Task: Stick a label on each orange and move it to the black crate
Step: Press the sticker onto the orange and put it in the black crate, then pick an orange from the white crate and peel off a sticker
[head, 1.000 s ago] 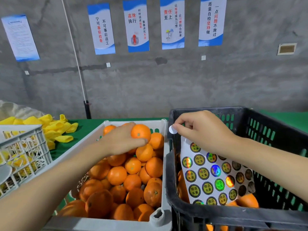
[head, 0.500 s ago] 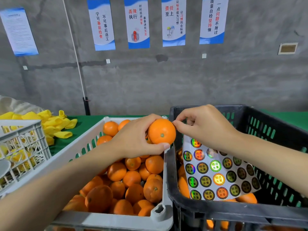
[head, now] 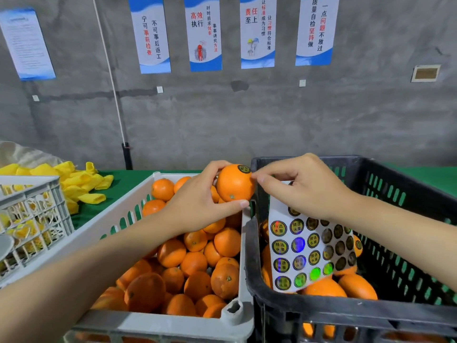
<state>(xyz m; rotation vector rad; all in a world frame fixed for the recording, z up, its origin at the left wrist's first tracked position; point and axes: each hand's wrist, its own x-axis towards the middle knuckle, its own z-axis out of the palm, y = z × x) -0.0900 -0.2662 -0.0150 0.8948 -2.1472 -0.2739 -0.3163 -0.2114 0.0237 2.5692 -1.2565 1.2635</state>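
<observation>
1 orange (head: 233, 186) sat gripped in the left hand (head: 197, 206); its 1 o'clock label (head: 243, 168) could peel, the right hand (head: 304, 186) seemingly pinching only the sheet (head: 309, 246).

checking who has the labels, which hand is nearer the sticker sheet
Right. The right hand covers the sheet's top edge and seems to hold it over the black crate. The left hand is off to the sheet's left, gripping an orange.
</observation>
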